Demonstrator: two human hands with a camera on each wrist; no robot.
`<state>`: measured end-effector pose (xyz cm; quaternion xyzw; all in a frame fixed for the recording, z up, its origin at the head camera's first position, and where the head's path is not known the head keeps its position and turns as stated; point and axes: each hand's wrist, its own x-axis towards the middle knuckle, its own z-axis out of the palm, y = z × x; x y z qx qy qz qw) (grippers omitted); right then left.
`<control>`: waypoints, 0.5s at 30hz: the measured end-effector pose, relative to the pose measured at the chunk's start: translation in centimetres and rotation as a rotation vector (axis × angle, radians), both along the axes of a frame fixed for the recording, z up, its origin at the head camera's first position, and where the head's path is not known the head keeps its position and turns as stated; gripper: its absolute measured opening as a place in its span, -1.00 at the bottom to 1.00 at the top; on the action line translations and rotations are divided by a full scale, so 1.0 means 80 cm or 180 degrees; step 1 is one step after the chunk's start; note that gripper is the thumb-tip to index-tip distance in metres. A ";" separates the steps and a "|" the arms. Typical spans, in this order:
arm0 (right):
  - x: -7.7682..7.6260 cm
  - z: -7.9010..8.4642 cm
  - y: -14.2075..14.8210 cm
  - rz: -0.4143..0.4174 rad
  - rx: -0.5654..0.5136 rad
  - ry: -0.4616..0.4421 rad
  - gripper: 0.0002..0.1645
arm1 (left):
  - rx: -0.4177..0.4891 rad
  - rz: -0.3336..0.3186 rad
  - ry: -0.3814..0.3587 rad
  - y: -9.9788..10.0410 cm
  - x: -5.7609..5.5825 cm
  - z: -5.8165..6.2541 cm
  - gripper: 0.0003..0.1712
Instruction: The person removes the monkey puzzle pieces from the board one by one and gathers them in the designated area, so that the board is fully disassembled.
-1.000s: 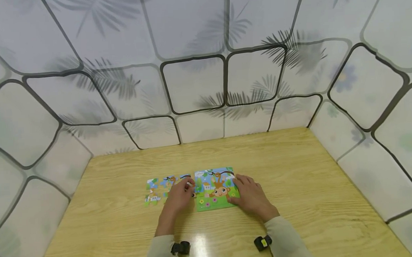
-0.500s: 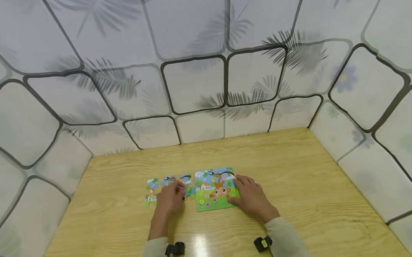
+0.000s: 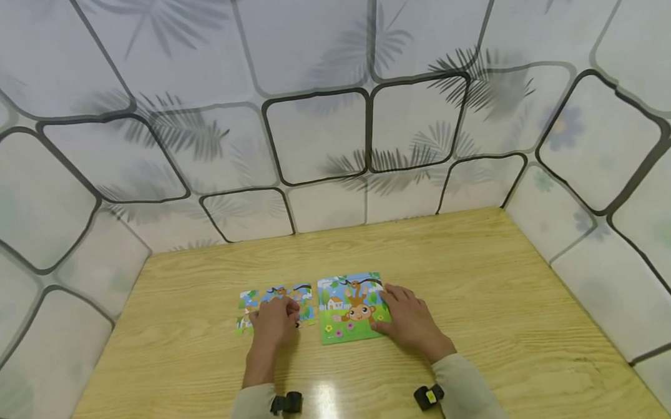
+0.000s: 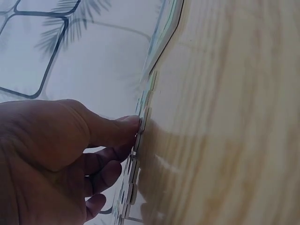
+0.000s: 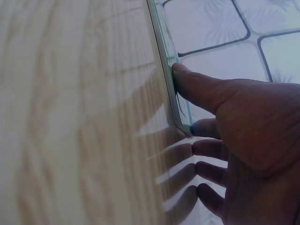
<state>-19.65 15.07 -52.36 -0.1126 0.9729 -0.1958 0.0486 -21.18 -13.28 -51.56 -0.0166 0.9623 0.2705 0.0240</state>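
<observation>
Loose jigsaw pieces [image 3: 247, 299] lie in a partly joined group on the table, printed with sky, a house and a monkey. Over the near middle of this group, my left hand [image 3: 270, 322] has its fingers curled and pinches a jigsaw piece [image 4: 139, 136] low at the table; most of that piece is hidden by the hand. Just right of the group lies a square monkey picture board [image 3: 345, 309], flat. My right hand [image 3: 410, 319] rests at its right side, thumb [image 5: 192, 82] on the board's face and the other fingers spread along its edge and the table.
A light wood-grain table [image 3: 456, 260] carries everything. Patterned fabric walls [image 3: 321, 141] rise at the back and both sides. Black wrist cameras [image 3: 286, 403] sit on both sleeves.
My left hand has moved left from the board's edge to the middle of the pieces. The right-hand pieces have shifted slightly left, closer to the others. My right hand has stayed still.
</observation>
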 end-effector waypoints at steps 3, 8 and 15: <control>0.000 0.000 0.001 0.0000 -0.0009 0.0011 -0.11 | 0.0135 -0.0034 0.0093 0.001 0.001 0.000 -0.92; 0.000 0.001 0.001 -0.0002 -0.0005 0.0009 -0.11 | 0.0451 -0.0231 0.0244 0.007 0.001 -0.001 -0.85; 0.000 0.001 0.001 -0.0021 -0.0048 -0.0024 -0.10 | 0.0615 -0.0685 0.0162 0.023 0.006 -0.002 -0.78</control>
